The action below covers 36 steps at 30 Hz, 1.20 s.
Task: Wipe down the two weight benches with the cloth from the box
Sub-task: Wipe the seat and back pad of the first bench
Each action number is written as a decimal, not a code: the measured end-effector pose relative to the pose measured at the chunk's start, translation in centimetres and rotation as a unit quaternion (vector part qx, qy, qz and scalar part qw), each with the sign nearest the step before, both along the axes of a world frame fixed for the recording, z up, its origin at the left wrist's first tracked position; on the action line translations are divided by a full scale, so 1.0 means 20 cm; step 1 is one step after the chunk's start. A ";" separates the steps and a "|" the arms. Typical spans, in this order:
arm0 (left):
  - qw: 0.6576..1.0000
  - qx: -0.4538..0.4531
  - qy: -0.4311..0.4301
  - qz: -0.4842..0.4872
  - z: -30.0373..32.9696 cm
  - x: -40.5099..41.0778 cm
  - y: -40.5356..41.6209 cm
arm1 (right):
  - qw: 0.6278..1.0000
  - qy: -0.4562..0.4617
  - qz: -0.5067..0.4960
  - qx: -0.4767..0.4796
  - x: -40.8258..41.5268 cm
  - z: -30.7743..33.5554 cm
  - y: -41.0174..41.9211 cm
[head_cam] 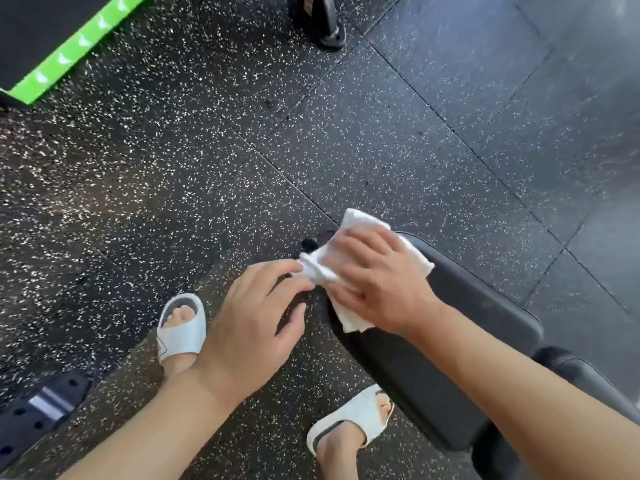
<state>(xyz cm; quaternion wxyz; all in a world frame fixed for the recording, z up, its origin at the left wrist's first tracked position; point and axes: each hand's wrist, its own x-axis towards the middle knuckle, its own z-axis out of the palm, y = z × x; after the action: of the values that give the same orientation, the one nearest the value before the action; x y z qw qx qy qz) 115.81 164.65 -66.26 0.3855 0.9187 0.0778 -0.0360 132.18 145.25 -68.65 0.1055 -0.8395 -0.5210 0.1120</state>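
A black padded weight bench runs from the lower right towards the centre. A white cloth lies on its near end. My right hand lies flat on top of the cloth and presses it onto the pad. My left hand is just left of the bench end, and its thumb and forefinger pinch a corner of the cloth. Only one bench shows; no box is visible.
Black speckled rubber floor tiles surround the bench. A bright green edged platform sits at the top left, a black machine foot at the top, a black metal frame part at the lower left. My feet in white sandals stand beside the bench.
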 end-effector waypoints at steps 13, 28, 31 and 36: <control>0.991 0.031 0.005 -0.131 -0.08 0.15 -0.20 | 0.965 -0.025 -0.250 0.069 -0.34 0.00 -0.44; 0.997 -0.019 0.035 -0.065 -0.10 0.16 -0.22 | 0.980 0.029 -0.192 0.048 -0.41 -0.05 -0.34; 0.997 -0.010 0.036 -0.067 -0.08 0.17 -0.22 | 0.985 0.028 -0.161 0.057 -0.37 -0.06 -0.41; 0.991 0.042 0.043 -0.116 -0.03 0.24 -0.21 | 0.960 -0.004 -0.273 0.059 -0.28 -0.04 -0.72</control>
<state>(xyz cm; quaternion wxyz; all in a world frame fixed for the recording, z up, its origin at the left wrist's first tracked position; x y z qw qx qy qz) 120.53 160.45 -66.78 0.3357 0.9347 -0.0115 -0.1165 126.51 130.87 -69.39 0.1790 -0.9427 -0.2781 0.0445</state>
